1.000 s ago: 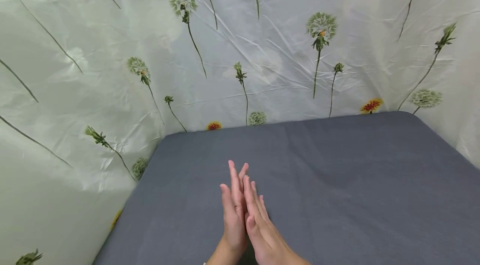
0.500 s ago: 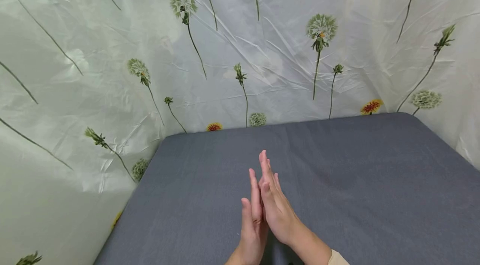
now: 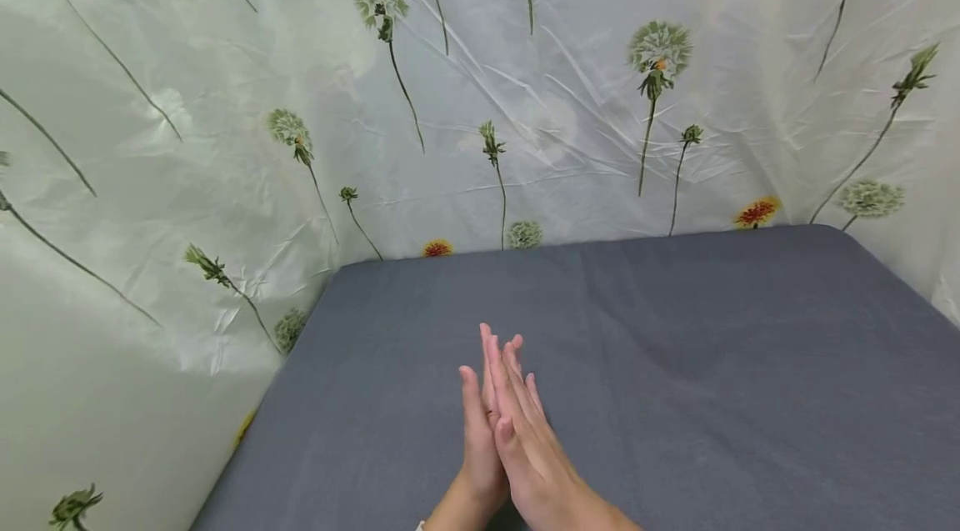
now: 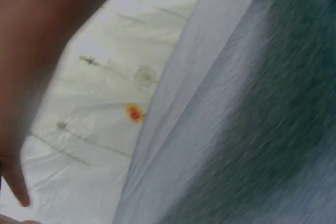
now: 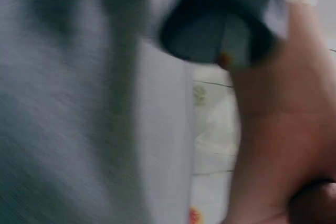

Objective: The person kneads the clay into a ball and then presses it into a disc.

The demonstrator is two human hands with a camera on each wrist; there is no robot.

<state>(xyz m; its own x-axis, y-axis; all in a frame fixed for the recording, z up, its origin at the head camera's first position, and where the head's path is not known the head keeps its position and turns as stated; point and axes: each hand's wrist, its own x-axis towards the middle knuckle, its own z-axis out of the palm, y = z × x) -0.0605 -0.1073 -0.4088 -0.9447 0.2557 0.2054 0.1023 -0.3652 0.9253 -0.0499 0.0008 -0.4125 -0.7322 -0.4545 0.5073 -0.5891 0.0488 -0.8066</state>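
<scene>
Both bare hands meet palm to palm in the head view, low and near the middle. The left hand (image 3: 480, 452) has its fingers straight and its thumb raised. Against its palm lies the right hand (image 3: 534, 464), also straight-fingered, covering much of the left fingers. Their fingertips reach nearly the same height. No object shows between the palms, though the contact area is mostly hidden. In the left wrist view, blurred skin of a hand and wrist (image 4: 37, 51) fills the left side. A blurred forearm (image 5: 278, 140) shows in the right wrist view.
A grey cloth-covered table (image 3: 720, 364) lies under the hands. Behind and to the left hangs a pale curtain (image 3: 585, 97) printed with dandelions and red-yellow flowers. A dark rounded object (image 5: 194, 35), blurred, sits beside the forearm in the right wrist view.
The right hand slid forward along the left palm half a second ago, while both shifted right. Since then it has slid back and both have moved left. The view has shifted slightly.
</scene>
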